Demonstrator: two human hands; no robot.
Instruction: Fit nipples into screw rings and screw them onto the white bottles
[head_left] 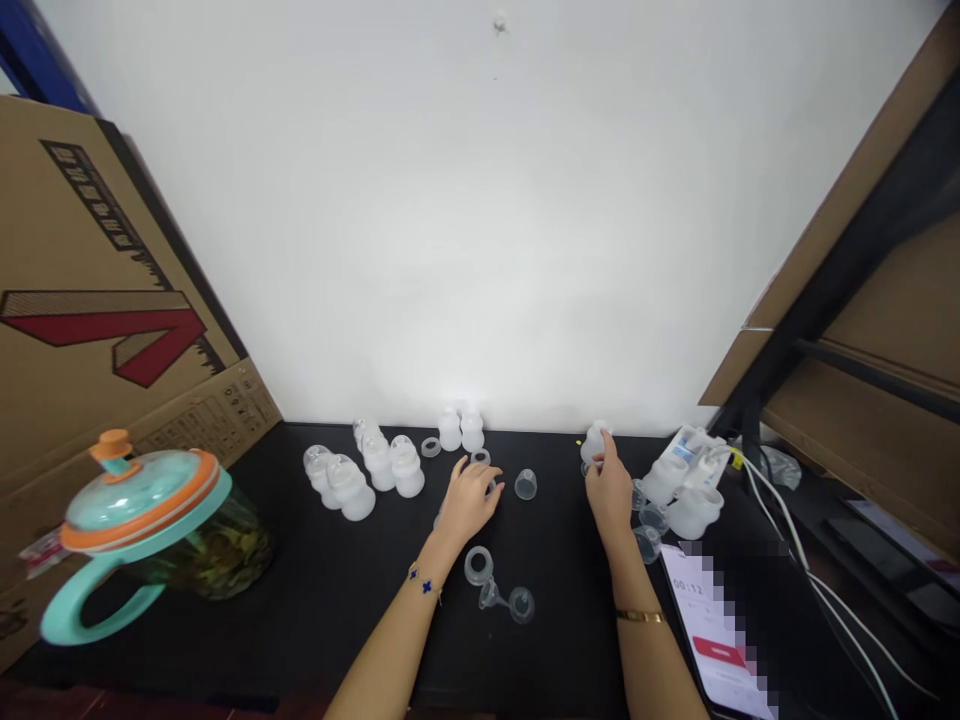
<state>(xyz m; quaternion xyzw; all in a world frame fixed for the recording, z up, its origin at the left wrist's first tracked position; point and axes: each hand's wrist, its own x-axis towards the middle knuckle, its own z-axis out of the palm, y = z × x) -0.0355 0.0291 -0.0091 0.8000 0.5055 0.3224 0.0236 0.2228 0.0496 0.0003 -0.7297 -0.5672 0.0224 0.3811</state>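
My left hand [471,490] is low over the black tabletop, fingers spread and curved above small clear parts. A clear ring [481,457] lies just beyond its fingertips, and a clear cup-shaped cap [526,485] stands to its right. My right hand [609,490] reaches to a small white baby bottle [595,441] near the wall. Its index finger is stretched out along the bottle's right side; the other fingers are partly hidden. Between my forearms lie another ring [478,566], a clear teat [489,593] and a clear round piece [521,605].
Several capped bottles [350,490] stand at left, two more bottles [472,430] by the wall. White bottles [694,512], clear caps [647,545] and a phone [705,620] are at right, beside white cables [787,530]. A teal-lidded jug [142,510] stands at far left.
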